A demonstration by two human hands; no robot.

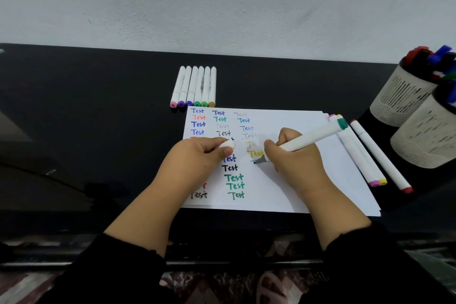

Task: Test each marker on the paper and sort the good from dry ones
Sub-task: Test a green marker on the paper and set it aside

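A white sheet of paper (pixel 296 180) lies on the black table, covered with columns of the word "Test" in several colours, some faint. My right hand (pixel 291 155) grips a white marker with a teal end cap (pixel 313 137), its dark tip touching the paper below a yellow "Test". My left hand (pixel 197 153) rests on the paper and holds the marker's white cap (pixel 227 143) in its curled fingers. Several white markers (pixel 195 86) lie in a neat row beyond the paper's top edge. Three more markers (pixel 365 153) lie at the paper's right edge.
Two beige mesh pen holders (pixel 404 96) full of markers stand at the right side of the black table (pixel 98 106). A pale wall rises behind the table. A dark cable runs along the left.
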